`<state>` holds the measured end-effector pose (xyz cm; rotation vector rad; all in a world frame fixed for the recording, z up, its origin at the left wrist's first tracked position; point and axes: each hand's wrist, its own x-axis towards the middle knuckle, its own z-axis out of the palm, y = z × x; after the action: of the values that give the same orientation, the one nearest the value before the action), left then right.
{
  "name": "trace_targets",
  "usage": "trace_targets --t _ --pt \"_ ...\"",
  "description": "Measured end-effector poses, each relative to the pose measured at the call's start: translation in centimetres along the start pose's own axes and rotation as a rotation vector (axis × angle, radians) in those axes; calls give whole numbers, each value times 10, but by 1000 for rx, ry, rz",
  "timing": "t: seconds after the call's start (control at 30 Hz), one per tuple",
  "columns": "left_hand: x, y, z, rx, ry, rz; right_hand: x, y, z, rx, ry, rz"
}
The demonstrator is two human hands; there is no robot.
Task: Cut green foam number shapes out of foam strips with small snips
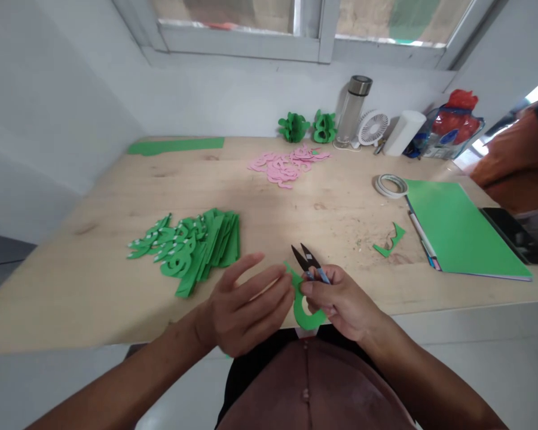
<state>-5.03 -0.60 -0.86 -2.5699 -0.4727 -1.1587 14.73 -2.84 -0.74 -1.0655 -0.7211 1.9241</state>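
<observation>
My right hand (341,301) is closed around small black thread snips (308,261), blades apart and pointing up and away. My left hand (246,310) pinches a curved green foam cutout (301,306) between its fingertips, just left of the snips. Both hands hover at the near edge of the wooden table (296,209), above my lap. A pile of cut green foam shapes and strips (190,246) lies on the table left of my left hand. A small green offcut (390,241) lies to the right of the snips.
Pink cutouts (287,165), two green foam ornaments (308,126), a bottle (352,111), a small fan (372,127) and a white roll (404,132) stand at the back. A tape ring (391,185), green sheets (461,230) and a phone (517,235) lie right. Another person's arm (517,158) shows far right.
</observation>
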Motion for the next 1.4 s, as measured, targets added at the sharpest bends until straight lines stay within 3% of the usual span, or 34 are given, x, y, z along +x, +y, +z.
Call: trace_targets --t 0.13,0.2,0.27,0.37,0.43,0.5,0.6,0.8,1.1,1.27,1.4 --pt "-10 4 2 -15 11 -156 1 1 3 -95 120 -71" --pt "-12 12 3 -74 68 -456 2 2 3 -138 170 -110" --pt "-10 22 5 -240 102 -899 3 4 3 -172 197 -152" --pt "0 34 10 -798 94 -1446 4 7 2 -232 202 -204" --pt "8 38 15 -1094 138 -1638 5 8 0 -297 191 -231" --pt "14 40 19 -1230 210 -1739 4 7 -1 -365 171 -252" --pt "20 40 24 -1264 297 -1798 4 5 -3 -435 168 -266" --pt "24 40 25 -1230 340 -1852 5 3 -1 -574 203 -290" --pt "25 37 26 -1057 360 -1803 -14 -6 -19 -817 175 -415" --pt "32 35 21 -965 381 -1754 -18 -5 -33 -988 155 -380" --pt "34 34 19 -904 347 -1707 -19 -13 -32 -1109 108 -391"
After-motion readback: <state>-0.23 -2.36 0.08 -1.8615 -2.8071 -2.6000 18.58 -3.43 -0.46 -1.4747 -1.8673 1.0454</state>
